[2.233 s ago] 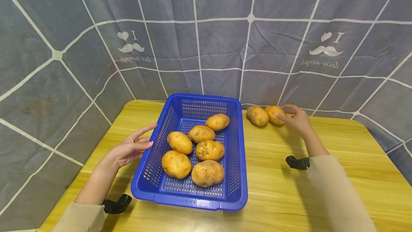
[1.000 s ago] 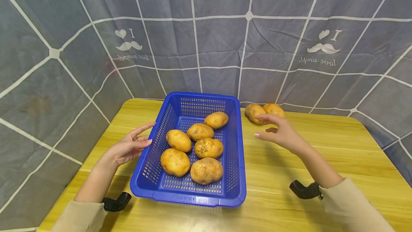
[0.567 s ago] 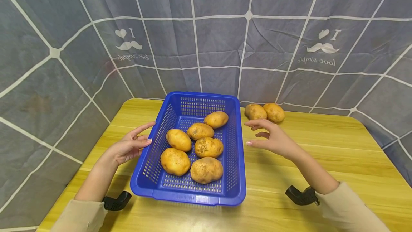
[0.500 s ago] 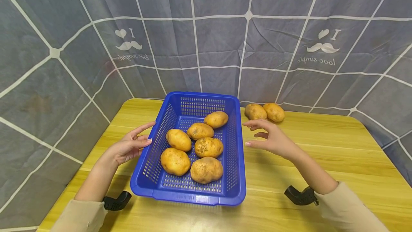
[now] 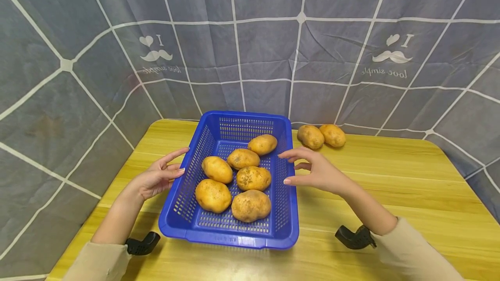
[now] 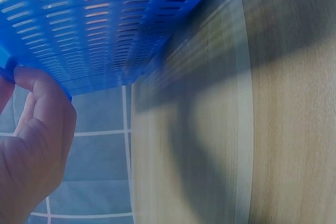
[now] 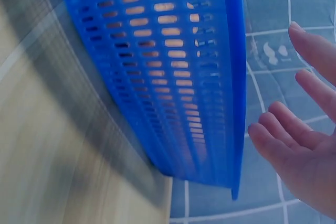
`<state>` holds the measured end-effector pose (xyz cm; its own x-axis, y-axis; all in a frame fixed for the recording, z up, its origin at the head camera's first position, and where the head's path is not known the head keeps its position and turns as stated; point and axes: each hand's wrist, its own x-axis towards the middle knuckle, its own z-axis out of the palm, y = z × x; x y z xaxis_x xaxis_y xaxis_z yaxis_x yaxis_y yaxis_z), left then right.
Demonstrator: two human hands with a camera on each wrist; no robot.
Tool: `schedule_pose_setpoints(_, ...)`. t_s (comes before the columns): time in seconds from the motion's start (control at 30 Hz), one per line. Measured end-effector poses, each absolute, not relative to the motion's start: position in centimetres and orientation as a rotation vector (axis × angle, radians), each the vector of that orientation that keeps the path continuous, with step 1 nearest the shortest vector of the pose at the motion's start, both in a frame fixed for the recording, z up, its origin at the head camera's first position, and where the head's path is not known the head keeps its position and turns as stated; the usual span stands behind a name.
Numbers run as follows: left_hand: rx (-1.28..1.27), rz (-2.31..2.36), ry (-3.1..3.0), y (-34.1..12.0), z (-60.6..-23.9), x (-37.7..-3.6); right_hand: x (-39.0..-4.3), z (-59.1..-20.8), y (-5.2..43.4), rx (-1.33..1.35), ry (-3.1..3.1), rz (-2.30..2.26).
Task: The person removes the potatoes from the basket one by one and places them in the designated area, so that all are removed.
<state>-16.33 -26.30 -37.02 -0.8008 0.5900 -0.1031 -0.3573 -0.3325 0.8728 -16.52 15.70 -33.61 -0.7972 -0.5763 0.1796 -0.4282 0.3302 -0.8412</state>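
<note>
A blue basket sits on the wooden table, holding six potatoes. The left hand rests against its left wall, fingers straight and relaxed. The right hand hovers open at the right rim, gripping nothing. Farther back, two potatoes lie by the curtain.

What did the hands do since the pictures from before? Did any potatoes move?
The right hand left the two potatoes on the table and swept left to the right rim of the blue basket, open and holding nothing. The left hand stayed at the basket's left wall, a fingertip touching it. No potato moved: six potatoes lie in the basket.
</note>
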Motion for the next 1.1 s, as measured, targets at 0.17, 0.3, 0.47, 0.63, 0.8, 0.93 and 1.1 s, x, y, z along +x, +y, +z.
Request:
schedule_pose_setpoints(0.17,0.331,2.156,1.322,-26.3,-36.9,-16.2,-16.5,-33.5,14.3,-0.984,2.406,-1.425)
schedule_pose_setpoints(0.3,0.311,2.148,1.348,-26.5,-36.8,-16.2,-16.5,-33.9,13.2,-1.048,2.391,-1.377)
schedule_pose_setpoints(0.47,0.299,2.139,1.362,-26.5,-37.0,-16.3,-16.3,-34.4,12.0,-1.129,2.306,-1.342)
schedule_pose_setpoints(0.63,0.304,2.134,1.364,-26.5,-37.1,-16.3,-16.3,-34.7,11.0,-1.188,2.264,-1.294)
schedule_pose_setpoints(0.8,0.297,2.137,1.36,-26.5,-37.1,-16.3,-16.3,-34.5,10.1,-1.259,2.274,-1.136)
schedule_pose_setpoints(0.93,0.3,2.139,1.356,-26.5,-37.0,-16.3,-16.5,-34.4,9.4,-1.286,2.272,-0.98)
schedule_pose_setpoints(1.1,0.298,2.141,1.354,-26.4,-37.1,-16.4,-16.8,-34.7,8.4,-1.245,2.253,-0.882)
